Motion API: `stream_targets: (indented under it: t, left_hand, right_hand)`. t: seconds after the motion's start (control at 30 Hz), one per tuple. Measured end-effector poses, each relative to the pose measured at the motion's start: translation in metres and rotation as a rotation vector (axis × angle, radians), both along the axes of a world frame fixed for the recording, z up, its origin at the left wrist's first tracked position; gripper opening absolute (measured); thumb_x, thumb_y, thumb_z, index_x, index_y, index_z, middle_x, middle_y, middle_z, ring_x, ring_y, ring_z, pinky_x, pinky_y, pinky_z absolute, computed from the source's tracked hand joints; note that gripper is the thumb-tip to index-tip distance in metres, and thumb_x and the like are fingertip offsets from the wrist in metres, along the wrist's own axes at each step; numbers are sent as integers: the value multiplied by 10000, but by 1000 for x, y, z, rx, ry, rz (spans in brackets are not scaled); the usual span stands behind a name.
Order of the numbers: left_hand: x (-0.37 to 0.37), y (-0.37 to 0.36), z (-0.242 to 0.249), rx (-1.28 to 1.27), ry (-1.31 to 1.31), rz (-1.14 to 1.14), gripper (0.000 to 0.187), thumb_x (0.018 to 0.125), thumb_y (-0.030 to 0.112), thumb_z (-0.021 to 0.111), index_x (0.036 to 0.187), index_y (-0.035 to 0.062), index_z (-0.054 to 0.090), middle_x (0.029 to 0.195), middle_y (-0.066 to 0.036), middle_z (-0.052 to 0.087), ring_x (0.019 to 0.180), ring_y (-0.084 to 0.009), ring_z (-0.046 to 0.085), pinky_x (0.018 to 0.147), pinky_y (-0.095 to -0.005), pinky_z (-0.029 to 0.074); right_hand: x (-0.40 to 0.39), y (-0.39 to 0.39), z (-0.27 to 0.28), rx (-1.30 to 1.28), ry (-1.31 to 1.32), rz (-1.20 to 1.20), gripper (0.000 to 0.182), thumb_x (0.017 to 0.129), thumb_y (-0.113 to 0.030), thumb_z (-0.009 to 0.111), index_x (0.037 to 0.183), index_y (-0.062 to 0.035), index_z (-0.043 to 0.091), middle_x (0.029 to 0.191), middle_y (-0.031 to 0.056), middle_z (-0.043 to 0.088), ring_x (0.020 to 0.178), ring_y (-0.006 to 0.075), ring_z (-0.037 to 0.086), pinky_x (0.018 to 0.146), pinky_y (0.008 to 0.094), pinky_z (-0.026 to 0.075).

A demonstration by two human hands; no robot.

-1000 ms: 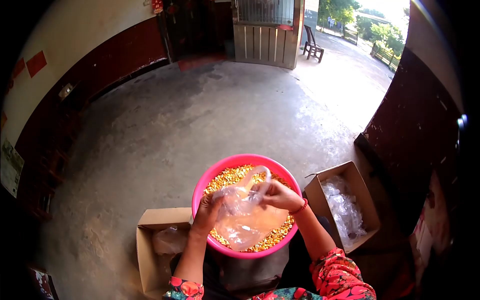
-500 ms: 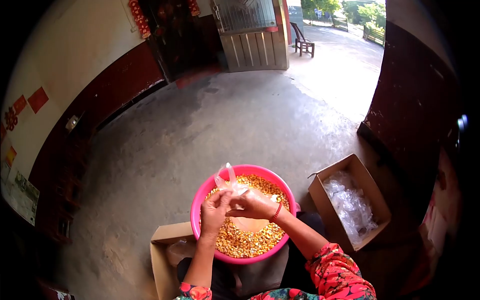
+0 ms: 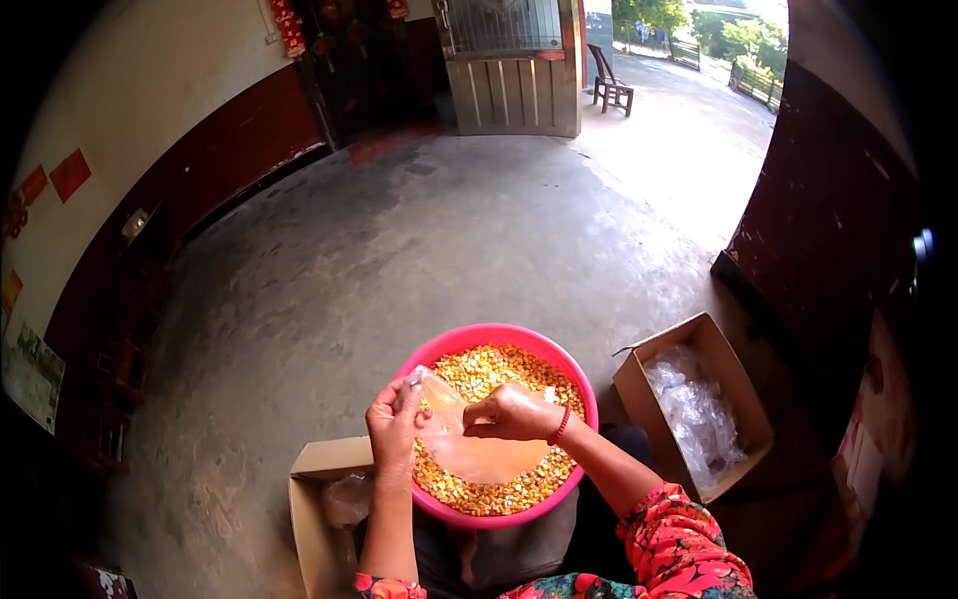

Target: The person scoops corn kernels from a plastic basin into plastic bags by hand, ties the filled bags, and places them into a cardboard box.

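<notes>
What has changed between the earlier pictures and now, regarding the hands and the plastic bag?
The hands, together in the previous picture, are apart: the left hand has moved left, holding the clear bag. The bag's raised loop has come down; the bag spreads over the corn. The right hand remains at the bag. The pink basin stays between the legs.

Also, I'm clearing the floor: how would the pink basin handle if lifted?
Probably heavy: loose yellow kernels spread across the pink basin, though their depth is hidden. They'd likely slide and spill if it tips. The basin looks like plastic, so it might flex slightly.
</notes>
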State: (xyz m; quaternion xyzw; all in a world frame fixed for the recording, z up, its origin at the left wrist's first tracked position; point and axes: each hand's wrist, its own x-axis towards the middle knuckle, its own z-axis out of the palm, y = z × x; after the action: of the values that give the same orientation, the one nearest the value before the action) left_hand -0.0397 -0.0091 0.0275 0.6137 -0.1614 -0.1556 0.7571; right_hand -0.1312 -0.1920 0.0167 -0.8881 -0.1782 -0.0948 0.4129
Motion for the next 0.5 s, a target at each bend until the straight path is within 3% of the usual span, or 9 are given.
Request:
stream_targets:
  t: [0.03,0.07,0.1,0.2,0.23,0.3,0.37,0.4,0.5]
  left_hand:
    - [1,4,3,-109,143,48,233,845,72,641,1061,17,572,667,34,563,466,-6,401,450,-175,411]
    - [5,12,2,-253,183,-45,150,865,79,619,1009,52,588,650,46,553,425,6,328,395,-177,342]
    - [1,19,15,-274,231,-108,195,857,72,628,1045,48,583,655,37,564,434,6,316,393,-173,319]
    - [-10,26,20,-139,110,-155,324,847,80,647,1152,29,551,694,21,607,477,-2,419,443,-167,381]
    - [-14,25,14,14,31,-158,333,838,83,660,1150,14,566,737,13,627,536,-17,478,489,-180,420]
    - [-15,26,-3,164,-47,-165,344,829,86,673,1148,0,580,779,5,647,594,-32,536,536,-192,458]
    - [-7,28,-22,472,-252,-266,254,823,97,685,1045,-18,645,847,-9,664,707,-64,589,617,-220,490]
    - [-6,30,-25,542,-182,-306,148,828,96,679,914,-24,685,821,-5,660,701,-62,586,613,-233,488]
    - [-7,29,-25,424,-290,-222,165,837,102,673,941,-25,664,802,-12,653,709,-63,588,602,-233,485]
  right_hand:
    - [0,-4,0,-7,-13,-38,117,790,-182,647,875,-112,685,710,122,651,622,286,635,582,373,496]
    - [1,-9,-4,14,-50,-115,96,791,-177,644,845,-104,675,692,127,640,616,290,630,575,379,491]
    - [5,-15,-10,51,-109,-168,93,802,-183,642,838,-102,668,681,127,634,613,289,628,567,385,484]
    - [2,-34,-16,89,-86,-330,113,825,-189,640,859,-83,660,693,132,636,631,291,628,575,371,486]
    - [2,-38,-19,140,-183,-334,80,833,-102,640,864,-28,645,685,118,630,599,187,616,564,288,477]
    - [-2,-41,-14,214,-160,-332,83,834,-97,638,871,-23,643,680,113,627,598,179,612,561,281,474]
    - [-3,-42,-12,181,-155,-350,84,826,-97,645,867,-24,644,682,113,628,593,179,611,556,279,473]
    - [-4,-41,-13,151,-146,-363,86,818,-97,651,864,-25,645,684,114,629,588,179,609,551,277,472]
    - [-1,-38,-15,99,-262,-485,88,794,-88,663,854,-26,648,692,118,632,575,182,608,537,283,473]
